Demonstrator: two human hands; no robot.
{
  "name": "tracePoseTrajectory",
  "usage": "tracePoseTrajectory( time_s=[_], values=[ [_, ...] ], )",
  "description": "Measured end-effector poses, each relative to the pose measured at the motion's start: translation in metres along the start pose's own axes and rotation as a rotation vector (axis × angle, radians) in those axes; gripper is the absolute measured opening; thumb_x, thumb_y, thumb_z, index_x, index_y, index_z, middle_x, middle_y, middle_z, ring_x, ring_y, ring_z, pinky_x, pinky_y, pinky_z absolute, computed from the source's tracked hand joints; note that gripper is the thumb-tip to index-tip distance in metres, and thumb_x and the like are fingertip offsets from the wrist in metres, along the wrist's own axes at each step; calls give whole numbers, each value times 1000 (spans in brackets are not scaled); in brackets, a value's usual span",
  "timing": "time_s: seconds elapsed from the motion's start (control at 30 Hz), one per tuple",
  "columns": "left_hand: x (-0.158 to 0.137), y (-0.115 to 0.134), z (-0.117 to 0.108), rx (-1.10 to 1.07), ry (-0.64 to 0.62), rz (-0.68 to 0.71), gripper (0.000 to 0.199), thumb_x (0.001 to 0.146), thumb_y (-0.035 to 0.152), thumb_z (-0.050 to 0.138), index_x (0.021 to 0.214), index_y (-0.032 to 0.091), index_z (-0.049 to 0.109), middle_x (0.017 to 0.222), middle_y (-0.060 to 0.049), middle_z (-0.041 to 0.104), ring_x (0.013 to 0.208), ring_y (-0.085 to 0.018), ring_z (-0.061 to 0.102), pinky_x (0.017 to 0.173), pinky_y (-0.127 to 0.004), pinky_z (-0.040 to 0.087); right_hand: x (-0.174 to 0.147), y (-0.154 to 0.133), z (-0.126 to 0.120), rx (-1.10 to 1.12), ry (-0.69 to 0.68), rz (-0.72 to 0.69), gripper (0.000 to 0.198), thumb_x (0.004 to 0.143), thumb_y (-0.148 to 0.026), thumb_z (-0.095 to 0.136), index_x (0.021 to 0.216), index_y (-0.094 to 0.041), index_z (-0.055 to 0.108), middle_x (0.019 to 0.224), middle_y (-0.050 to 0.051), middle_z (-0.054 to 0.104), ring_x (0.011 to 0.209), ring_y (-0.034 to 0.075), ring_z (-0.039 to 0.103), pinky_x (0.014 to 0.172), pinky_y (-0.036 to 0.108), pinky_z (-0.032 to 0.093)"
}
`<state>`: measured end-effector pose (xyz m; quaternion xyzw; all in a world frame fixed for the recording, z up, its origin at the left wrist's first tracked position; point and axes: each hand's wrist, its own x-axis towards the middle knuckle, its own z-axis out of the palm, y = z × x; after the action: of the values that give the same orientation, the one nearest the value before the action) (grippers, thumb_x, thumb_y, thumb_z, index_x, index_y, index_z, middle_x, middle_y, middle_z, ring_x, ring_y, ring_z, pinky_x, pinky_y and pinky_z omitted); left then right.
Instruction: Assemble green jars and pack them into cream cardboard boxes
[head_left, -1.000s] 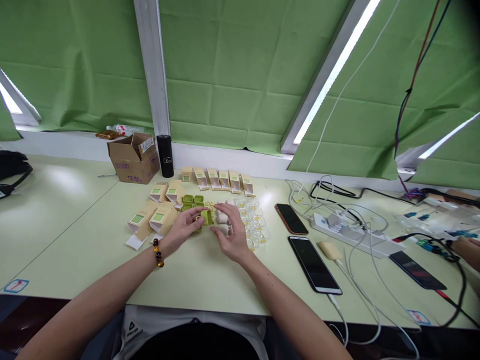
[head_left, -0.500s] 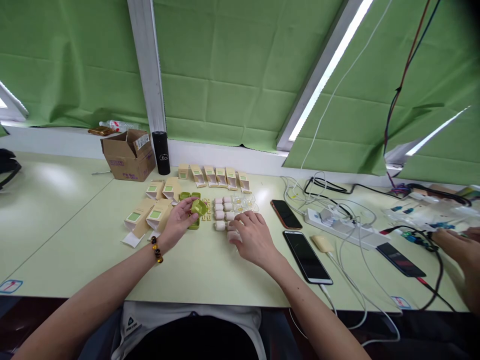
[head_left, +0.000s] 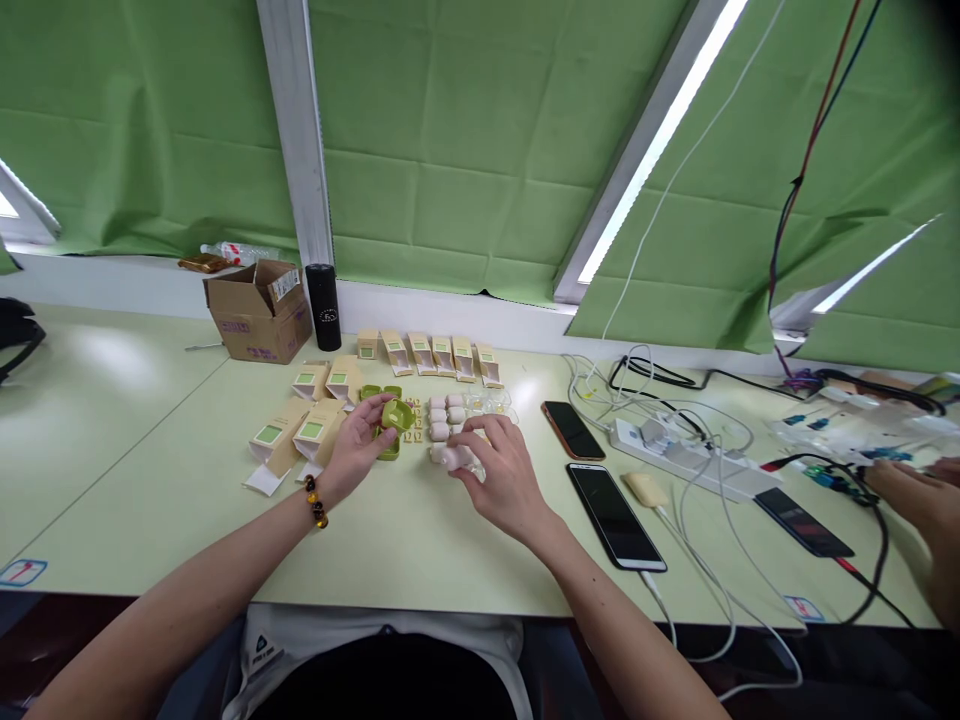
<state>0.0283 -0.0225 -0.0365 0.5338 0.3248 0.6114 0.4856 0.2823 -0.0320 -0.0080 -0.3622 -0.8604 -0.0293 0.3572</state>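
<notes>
My left hand (head_left: 355, 447) holds a small olive-green square cup (head_left: 398, 416) between thumb and fingers, raised a little off the table. More green cups (head_left: 381, 392) lie behind and below it. Just right of the cup are rows of tiny gold-coloured pieces (head_left: 413, 420). My right hand (head_left: 504, 480) is closed, thumb and fingertips on a small whitish cylinder (head_left: 454, 458) at the near end of the rows. Pale pink and white cylinders (head_left: 439, 431) stand there, with clear plastic pieces (head_left: 495, 400) beyond, partly covered by my right hand.
Opened small cartons (head_left: 319, 432) lie left, and others (head_left: 441, 355) line the back. A cardboard box (head_left: 259, 315) and black bottle (head_left: 323, 308) stand behind. To the right are phones (head_left: 616, 515), a power strip (head_left: 675, 460) and tangled cables. Another person's hand (head_left: 915, 500) is at far right.
My right hand's fingers have closed onto a whitish cylinder in the nearest row, which now sits tilted and slightly shifted. The left hand keeps the green cup in about the same place.
</notes>
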Motion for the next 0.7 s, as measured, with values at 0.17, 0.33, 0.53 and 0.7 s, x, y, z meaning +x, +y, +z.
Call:
tracePoseTrajectory(
  time_s=[0.17,0.33,0.53,0.7],
  values=[
    [1,1,-1,26,-1,49,58,88,38,82,136,20,54,137,-16,67,125,-27,65,105,-40,52,32,-15,16,267,291,-27,29,91,-14,67,115,-30,71,111,9,57,108,29,56,90,48,52],
    [2,0,-1,31,12,95,58,88,38,82,136,20,54,140,-16,66,126,-27,65,106,-40,51,48,-19,47,445,410,48,23,92,-21,69,112,-30,75,102,7,56,100,26,58,88,46,54],
    [0,-2,-2,84,24,122,59,89,38,79,138,19,52,142,-18,64,133,-29,61,111,-44,49,40,-11,74,987,345,374,31,87,-43,79,111,-25,74,108,7,71,98,23,67,90,41,58],
    [-1,-5,-3,156,25,130,55,93,38,75,139,20,52,143,-18,63,135,-29,60,112,-43,49,36,-5,81,1386,260,571,48,86,-55,79,121,-24,71,99,5,75,79,18,69,76,37,62]
  ],
)
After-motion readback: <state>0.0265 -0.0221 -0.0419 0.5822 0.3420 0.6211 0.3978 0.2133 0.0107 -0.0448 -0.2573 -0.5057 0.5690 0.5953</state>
